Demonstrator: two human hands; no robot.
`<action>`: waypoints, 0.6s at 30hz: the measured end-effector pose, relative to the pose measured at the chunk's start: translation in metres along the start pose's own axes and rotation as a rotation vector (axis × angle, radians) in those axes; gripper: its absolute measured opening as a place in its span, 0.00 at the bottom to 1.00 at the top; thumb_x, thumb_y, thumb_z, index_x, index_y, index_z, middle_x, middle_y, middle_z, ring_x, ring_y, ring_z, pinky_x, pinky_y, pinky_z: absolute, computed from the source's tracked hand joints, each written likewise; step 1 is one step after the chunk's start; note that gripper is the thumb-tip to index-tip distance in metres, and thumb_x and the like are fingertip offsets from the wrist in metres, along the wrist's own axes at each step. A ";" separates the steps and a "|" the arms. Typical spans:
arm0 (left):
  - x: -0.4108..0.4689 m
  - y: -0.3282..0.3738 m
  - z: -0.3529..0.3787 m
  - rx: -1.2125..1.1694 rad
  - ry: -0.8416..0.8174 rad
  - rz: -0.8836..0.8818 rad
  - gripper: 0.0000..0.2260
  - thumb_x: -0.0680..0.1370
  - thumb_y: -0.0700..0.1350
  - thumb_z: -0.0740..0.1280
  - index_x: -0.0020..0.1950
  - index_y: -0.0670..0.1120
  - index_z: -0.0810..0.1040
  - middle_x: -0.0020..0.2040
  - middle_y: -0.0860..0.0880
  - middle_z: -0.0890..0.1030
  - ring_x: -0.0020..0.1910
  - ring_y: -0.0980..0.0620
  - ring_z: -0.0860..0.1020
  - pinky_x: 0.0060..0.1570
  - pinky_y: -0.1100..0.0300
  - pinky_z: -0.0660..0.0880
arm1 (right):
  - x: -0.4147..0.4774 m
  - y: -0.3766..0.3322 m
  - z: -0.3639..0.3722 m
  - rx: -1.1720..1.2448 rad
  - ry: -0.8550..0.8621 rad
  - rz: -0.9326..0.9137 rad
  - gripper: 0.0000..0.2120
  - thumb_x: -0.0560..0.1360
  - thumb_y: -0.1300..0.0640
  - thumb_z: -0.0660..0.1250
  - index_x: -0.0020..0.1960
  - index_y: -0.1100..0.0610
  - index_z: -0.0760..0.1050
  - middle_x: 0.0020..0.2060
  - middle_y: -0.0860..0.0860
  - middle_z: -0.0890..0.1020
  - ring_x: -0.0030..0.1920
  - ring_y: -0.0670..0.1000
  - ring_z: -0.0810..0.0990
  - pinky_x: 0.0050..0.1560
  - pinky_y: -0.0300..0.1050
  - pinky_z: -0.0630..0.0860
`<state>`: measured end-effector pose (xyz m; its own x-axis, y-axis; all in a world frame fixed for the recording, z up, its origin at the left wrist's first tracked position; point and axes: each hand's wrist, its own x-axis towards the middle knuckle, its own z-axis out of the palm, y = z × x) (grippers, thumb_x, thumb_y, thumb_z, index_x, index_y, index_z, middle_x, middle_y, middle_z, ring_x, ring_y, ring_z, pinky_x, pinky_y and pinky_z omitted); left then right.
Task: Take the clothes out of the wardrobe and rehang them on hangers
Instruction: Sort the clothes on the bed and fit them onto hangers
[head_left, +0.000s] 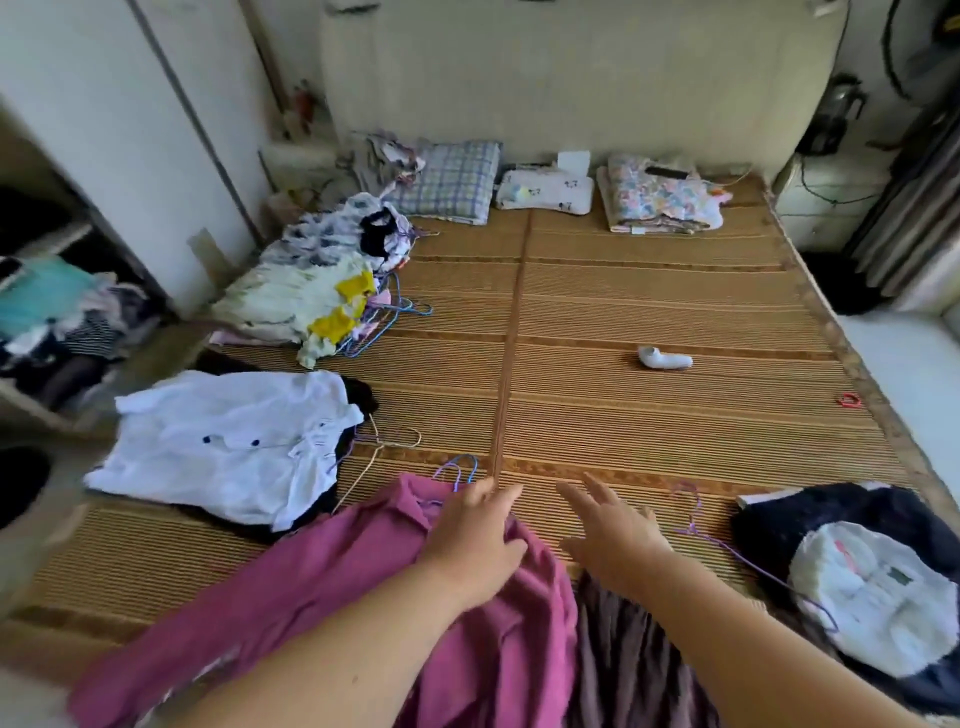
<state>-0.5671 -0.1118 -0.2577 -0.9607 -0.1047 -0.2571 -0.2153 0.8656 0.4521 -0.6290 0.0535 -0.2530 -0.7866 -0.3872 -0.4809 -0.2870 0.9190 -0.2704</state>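
Note:
A pink garment (322, 587) lies spread at the near edge of the bed. My left hand (475, 538) rests on its upper right part with fingers loosely curved, next to a wire hanger hook (457, 467) at the collar. My right hand (608, 530) hovers open over the bamboo mat (649, 312), fingers spread, holding nothing. A purple wire hanger (727, 545) lies on the mat to its right. A brown garment (623, 660) lies under my right forearm. The open wardrobe (57, 322) at left holds piled clothes.
A white shirt (228, 447) on a hanger lies left of the pink garment. A pile of hung clothes (322, 280) sits further back left. A dark and white garment (872, 582) lies at right. Pillows and folded bedding line the headboard; a small white device (665, 359) lies mid-mat.

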 end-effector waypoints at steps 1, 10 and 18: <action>-0.014 -0.020 -0.014 0.024 0.029 -0.013 0.28 0.74 0.51 0.65 0.73 0.56 0.63 0.73 0.50 0.64 0.71 0.47 0.64 0.69 0.51 0.63 | -0.002 -0.025 -0.001 -0.019 0.015 -0.027 0.33 0.77 0.47 0.62 0.76 0.41 0.49 0.77 0.47 0.48 0.74 0.52 0.61 0.72 0.61 0.54; -0.178 -0.249 -0.144 0.200 0.156 -0.181 0.27 0.75 0.58 0.62 0.73 0.57 0.61 0.72 0.53 0.64 0.70 0.50 0.66 0.66 0.49 0.66 | -0.039 -0.292 0.047 -0.015 0.138 -0.229 0.25 0.73 0.48 0.63 0.69 0.42 0.65 0.72 0.48 0.63 0.71 0.54 0.64 0.69 0.57 0.62; -0.242 -0.384 -0.242 0.192 0.256 -0.242 0.25 0.77 0.55 0.63 0.73 0.56 0.63 0.73 0.52 0.63 0.71 0.50 0.64 0.68 0.48 0.65 | -0.035 -0.463 0.092 0.038 0.085 -0.296 0.27 0.75 0.47 0.63 0.72 0.42 0.62 0.75 0.48 0.59 0.73 0.53 0.61 0.70 0.59 0.58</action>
<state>-0.2939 -0.5375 -0.1622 -0.9040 -0.4147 -0.1041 -0.4275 0.8742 0.2304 -0.4186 -0.3657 -0.1874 -0.7154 -0.6282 -0.3059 -0.4909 0.7634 -0.4198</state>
